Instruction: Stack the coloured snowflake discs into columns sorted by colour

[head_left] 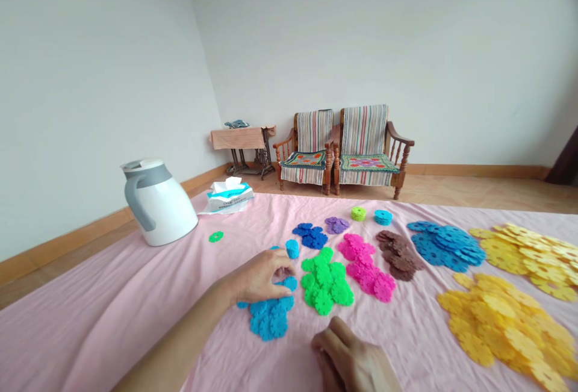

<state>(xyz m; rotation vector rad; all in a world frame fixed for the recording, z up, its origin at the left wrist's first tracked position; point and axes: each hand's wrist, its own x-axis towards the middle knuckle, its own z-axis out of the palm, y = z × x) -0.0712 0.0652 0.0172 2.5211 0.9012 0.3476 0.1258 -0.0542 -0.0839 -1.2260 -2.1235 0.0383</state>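
My left hand [262, 276] reaches over a pile of light blue notched plastic discs [270, 318]. Its thumb and curled fingers close about one light blue disc [290, 283]; the hand partly hides the pile. Just beyond the fingertips stands a short light blue stack [292, 248]. My right hand [350, 353] rests closed on the pink cloth, fingers curled under; whatever they may hold is hidden. Ahead of it lies a heap of bright green discs [326, 282]. Pink discs [368, 268] are to the right of these.
Dark blue [310, 236], purple [336, 225], brown [398, 255], blue [447, 245] and yellow piles [510, 320] spread rightward. Small lime [358, 214] and blue stacks [383, 217] stand behind. A single green disc [216, 236], white jug [169, 211] and tissue pack [229, 194] are left.
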